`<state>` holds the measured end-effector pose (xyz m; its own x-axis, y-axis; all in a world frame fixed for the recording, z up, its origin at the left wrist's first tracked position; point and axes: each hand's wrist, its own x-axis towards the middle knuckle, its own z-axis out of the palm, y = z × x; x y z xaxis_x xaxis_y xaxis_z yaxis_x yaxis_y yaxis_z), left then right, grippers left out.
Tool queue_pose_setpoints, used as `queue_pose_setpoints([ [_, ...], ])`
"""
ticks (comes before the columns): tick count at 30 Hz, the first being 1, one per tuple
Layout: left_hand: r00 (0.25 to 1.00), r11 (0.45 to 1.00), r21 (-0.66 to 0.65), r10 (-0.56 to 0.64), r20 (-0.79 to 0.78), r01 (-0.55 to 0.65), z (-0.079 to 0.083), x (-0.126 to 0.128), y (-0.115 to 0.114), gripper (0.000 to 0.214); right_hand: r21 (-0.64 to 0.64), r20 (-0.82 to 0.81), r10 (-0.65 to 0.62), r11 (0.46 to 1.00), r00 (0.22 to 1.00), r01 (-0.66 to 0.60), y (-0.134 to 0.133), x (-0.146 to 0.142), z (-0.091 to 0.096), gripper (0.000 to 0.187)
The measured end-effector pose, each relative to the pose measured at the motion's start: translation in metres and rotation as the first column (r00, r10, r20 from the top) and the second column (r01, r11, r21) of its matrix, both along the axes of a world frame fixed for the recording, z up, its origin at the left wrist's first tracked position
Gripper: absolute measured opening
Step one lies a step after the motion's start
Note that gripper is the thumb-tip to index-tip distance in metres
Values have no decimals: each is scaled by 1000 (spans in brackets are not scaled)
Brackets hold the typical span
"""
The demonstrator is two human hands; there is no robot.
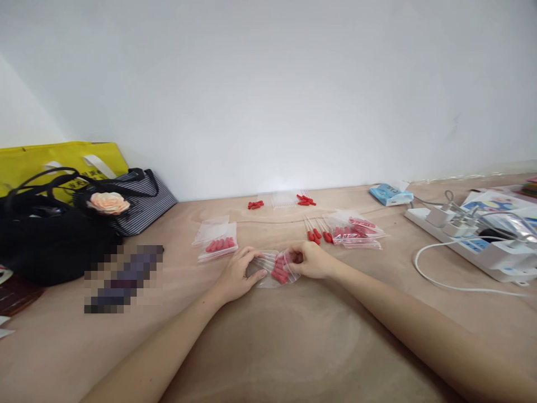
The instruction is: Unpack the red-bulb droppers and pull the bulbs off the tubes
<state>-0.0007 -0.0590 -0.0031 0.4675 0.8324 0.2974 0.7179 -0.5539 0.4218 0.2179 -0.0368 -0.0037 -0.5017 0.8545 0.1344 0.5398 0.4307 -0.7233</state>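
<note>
Clear bag of red-tipped sticks on brown bench; right hand grip pinches its right end, left hand grip spread at left edge. Other bags beyond, pale wall behind.

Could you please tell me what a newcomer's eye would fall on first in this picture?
Probably the bright red pieces inside the clear bag, between the left hand and the right hand near the middle of the table. Next might come the yellow bag at the far left, with a peach-coloured flower in front of it, and the white power strip on the right.
</note>
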Motion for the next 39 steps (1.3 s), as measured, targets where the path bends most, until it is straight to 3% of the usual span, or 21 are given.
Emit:
queue_pose_setpoints([
  [4,1000,1000,-7,-4,-8,4,-1,-1,1,26,-47,-17,19,999,1000,-20,1,2,-3,21],
  [7,1000,1000,-16,-4,-13,4,-1,-1,1,27,66,3,24,998,1000,-24,0,2,-2,18],
  [12,1000,1000,-15,6,-20,-6,-1,-1,2,28,198,0,123,973,992,-121,0,3,0,28],
  [20,1000,999,-11,-31,-4,31,-1,-2,2,26,273,47,-31,962,998,17,-2,-5,-7,13],
  [29,999,999,-15,29,-25,-29,-4,-3,3,37,118,-54,4,993,999,3,-4,-1,-9,14],
  [34,999,1000,-14,19,-44,-19,-4,-4,4,35,167,-40,37,985,999,-30,-4,1,-5,17],
  [39,999,1000,-6,24,-42,-24,-3,-4,4,34,144,-65,64,988,996,-54,-5,0,-5,8],
])
